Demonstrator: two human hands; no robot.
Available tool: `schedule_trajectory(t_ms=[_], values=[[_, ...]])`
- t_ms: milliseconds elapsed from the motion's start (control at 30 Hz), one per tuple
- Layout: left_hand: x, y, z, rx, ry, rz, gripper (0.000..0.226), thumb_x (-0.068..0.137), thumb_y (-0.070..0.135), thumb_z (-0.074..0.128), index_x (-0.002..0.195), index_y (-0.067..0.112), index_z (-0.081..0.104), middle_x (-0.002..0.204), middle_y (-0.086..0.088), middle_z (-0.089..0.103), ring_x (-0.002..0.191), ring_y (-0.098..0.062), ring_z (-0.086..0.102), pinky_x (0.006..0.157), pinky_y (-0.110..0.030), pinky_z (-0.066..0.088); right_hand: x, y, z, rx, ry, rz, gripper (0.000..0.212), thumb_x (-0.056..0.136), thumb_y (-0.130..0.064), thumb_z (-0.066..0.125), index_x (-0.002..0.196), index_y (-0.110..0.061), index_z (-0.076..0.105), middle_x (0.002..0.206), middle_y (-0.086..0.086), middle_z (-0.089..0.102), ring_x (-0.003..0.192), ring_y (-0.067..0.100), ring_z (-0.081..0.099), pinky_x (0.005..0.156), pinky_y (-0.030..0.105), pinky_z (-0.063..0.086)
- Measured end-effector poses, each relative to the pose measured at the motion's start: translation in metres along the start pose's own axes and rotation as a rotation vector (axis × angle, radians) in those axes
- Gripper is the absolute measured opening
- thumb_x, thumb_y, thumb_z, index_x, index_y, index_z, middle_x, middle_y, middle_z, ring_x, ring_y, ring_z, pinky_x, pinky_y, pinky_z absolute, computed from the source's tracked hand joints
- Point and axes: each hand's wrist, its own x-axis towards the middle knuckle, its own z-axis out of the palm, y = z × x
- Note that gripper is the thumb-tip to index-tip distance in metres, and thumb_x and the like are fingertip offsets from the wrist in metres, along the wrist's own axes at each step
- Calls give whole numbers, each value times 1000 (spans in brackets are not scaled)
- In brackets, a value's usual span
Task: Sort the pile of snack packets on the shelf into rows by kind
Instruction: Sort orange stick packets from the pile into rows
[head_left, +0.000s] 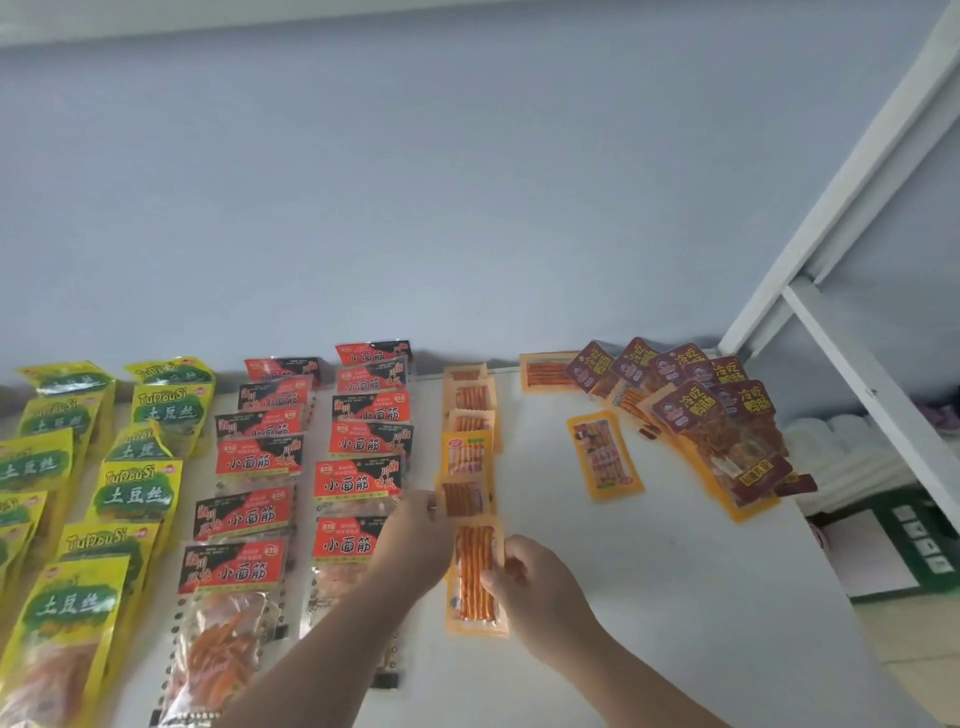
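Surface: a white shelf board against a pale blue-grey wall, with a white frame upright crossing the right of the frame.

Step in hand: you are laying the orange row at centre. Your right hand is clenched round the right edge of the nearest orange stick packet, thumb on top, at the lower end of that row. Your left hand has its fingertips at the left edge of the packet above; whether it pinches or merely steadies, I cannot tell.

Finished, in my judgement: the yellow potato-shred packets at left and the two columns of red gluten packets beside them.

Outstanding: the mixed pile at upper right (maroon packets over more orange ones) and one loose orange packet just left of it.

The next move calls for squaring the held packet in line, letting go, then reaching up-right for the loose one.
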Motion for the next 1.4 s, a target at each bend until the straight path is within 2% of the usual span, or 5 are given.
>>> schedule_trajectory(t_ms=[367, 700, 833, 1200, 1400], values=[[-19, 1, -20, -47, -7, 118, 36, 104, 16, 47, 140, 14, 50, 110, 14, 61, 72, 1, 59, 46, -7, 42, 2, -6, 21, -157, 244, 41, 22, 93, -47, 60, 106, -30, 52, 87, -16, 57, 80, -3, 57, 58, 11, 41], [23, 56, -7, 60, -32, 348, 33, 103, 25, 49, 134, 24, 58, 135, 4, 61, 98, -11, 70, 77, -25, 61, 43, 21, -68, -215, 520, 38, 21, 94, -29, 60, 115, -23, 63, 106, -4, 64, 93, 14, 64, 69, 22, 51], [55, 99, 13, 264, -69, 436, 43, 100, 31, 52, 143, 24, 52, 149, 2, 49, 139, -19, 46, 118, -40, 38, 60, 31, -115, -486, 637, -58, 26, 90, -23, 66, 115, -15, 67, 107, 2, 65, 100, 24, 60, 81, 37, 54], [119, 152, 54, 744, -108, 548, 71, 99, 14, 41, 162, 21, 9, 172, -3, -1, 159, -23, -6, 127, -41, 9, 113, 36, -164, -910, 388, -80, 55, 86, -32, 64, 138, -25, 49, 150, 0, 47, 136, 30, 38, 102, 48, 38], [106, 145, 54, 863, 38, 624, 48, 96, 15, 46, 143, 19, 39, 136, -9, 42, 130, -30, 43, 103, -38, 44, 119, 44, -169, -981, 387, -113, 51, 81, -30, 70, 130, -24, 57, 139, -3, 57, 133, 29, 43, 93, 45, 35]])
